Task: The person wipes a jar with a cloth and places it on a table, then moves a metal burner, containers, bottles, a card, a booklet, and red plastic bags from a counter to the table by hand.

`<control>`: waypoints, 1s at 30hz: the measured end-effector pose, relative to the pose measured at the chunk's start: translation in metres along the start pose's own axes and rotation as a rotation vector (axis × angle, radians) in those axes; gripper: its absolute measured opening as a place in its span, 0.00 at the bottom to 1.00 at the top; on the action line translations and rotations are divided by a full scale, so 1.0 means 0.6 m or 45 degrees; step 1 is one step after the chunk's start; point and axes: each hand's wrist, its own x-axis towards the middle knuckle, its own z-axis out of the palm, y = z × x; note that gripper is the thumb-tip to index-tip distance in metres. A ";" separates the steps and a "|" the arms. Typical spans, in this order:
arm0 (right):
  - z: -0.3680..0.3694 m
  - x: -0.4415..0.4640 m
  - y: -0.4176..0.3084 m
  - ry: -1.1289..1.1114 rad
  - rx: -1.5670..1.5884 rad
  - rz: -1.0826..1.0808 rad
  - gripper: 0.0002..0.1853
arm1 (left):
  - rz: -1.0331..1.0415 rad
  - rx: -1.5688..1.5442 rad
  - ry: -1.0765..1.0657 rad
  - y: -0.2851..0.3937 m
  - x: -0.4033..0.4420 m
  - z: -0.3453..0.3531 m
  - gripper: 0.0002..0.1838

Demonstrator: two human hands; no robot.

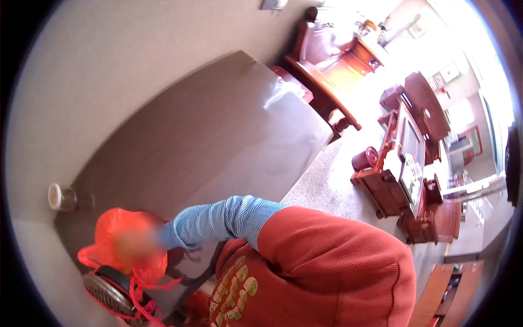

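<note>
My right arm, in a blue-and-white striped sleeve [218,220], reaches left to a thin red plastic bag [111,220]. My right hand [139,242] lies against the bag, but it is blurred and its fingers cannot be made out. Just below the bag is a dark rounded object with a ribbed grey face [103,291], perhaps a shoe sole. Red ties [144,294] hang across it. My left hand does not show clearly; whatever supports the dark object is hidden at the bottom edge.
A grey-brown covered table [201,136] stands along the wall, with a small lidded cup [62,197] at its far left. Beyond it are a wooden bench [321,82], a carved tea table [395,163] and a dark red bin [365,159]. A wooden cabinet [436,294] stands lower right.
</note>
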 end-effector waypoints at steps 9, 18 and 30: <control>0.062 -0.010 0.081 0.246 0.079 -0.095 0.11 | -0.373 -0.430 -0.134 0.028 0.072 0.079 0.33; -0.094 -0.013 0.020 0.237 0.979 0.315 0.09 | -0.642 -0.885 -0.181 0.045 0.126 0.081 0.31; -0.208 0.005 -0.137 0.194 2.089 0.823 0.30 | -1.077 -1.268 -0.258 0.186 0.133 0.101 0.30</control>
